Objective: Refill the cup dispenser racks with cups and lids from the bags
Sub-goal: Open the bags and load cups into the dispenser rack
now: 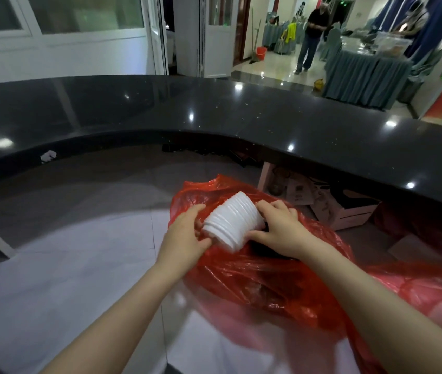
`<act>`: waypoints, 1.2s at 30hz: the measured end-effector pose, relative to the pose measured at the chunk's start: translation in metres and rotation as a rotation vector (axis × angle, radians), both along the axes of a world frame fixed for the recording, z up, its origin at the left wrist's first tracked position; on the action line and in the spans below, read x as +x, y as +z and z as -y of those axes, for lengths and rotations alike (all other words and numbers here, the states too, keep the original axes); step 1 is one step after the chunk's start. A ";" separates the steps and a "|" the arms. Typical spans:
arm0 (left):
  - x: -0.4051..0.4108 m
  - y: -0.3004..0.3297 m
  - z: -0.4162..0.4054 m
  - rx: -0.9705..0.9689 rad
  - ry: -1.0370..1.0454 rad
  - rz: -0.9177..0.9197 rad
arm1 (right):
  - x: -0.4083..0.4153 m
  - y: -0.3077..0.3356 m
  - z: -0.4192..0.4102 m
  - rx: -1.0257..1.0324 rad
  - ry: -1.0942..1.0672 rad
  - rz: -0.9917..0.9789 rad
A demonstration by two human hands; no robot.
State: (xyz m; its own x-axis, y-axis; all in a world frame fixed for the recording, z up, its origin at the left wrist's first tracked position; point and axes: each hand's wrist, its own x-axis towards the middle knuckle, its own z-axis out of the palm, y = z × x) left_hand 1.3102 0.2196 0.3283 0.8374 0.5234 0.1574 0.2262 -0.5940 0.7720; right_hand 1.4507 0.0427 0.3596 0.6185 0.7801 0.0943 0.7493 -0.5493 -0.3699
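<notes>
A stack of white lids [232, 221] lies on its side over the mouth of a red plastic bag [274, 276] on the grey lower counter. My left hand [184, 236] grips the stack's near left end. My right hand [279, 230] holds its right side, with the thumb under and the fingers over the top. A second red bag [436, 300] with pale round shapes inside lies at the right edge. No dispenser rack is in view.
A curved black raised countertop [241, 112] wraps around the far side of the lower work surface [79, 265]. Cardboard boxes [344, 209] sit under it at the right. Beyond it, a person stands near draped tables [363, 74].
</notes>
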 end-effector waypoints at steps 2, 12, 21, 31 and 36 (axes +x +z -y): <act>0.001 0.008 0.003 -0.219 -0.004 0.083 | -0.004 0.003 0.006 0.092 0.020 -0.075; -0.014 0.045 0.048 -0.595 -0.127 0.426 | -0.030 0.028 0.028 0.538 0.067 -0.363; -0.059 0.063 0.103 -0.473 0.016 0.453 | -0.068 0.044 0.049 0.605 0.278 -0.437; -0.185 0.048 0.147 -0.267 0.421 0.428 | -0.157 0.024 0.031 0.621 0.611 -0.993; -0.252 0.055 0.159 -0.202 0.687 0.491 | -0.225 0.033 0.006 0.471 0.773 -0.979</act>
State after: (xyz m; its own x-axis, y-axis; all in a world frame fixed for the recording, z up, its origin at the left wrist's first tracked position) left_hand 1.0581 0.0609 0.3837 0.1872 0.9450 0.2681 0.0981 -0.2895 0.9521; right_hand 1.2255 0.0364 0.3929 0.0016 0.9747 0.2236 0.1262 0.2216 -0.9669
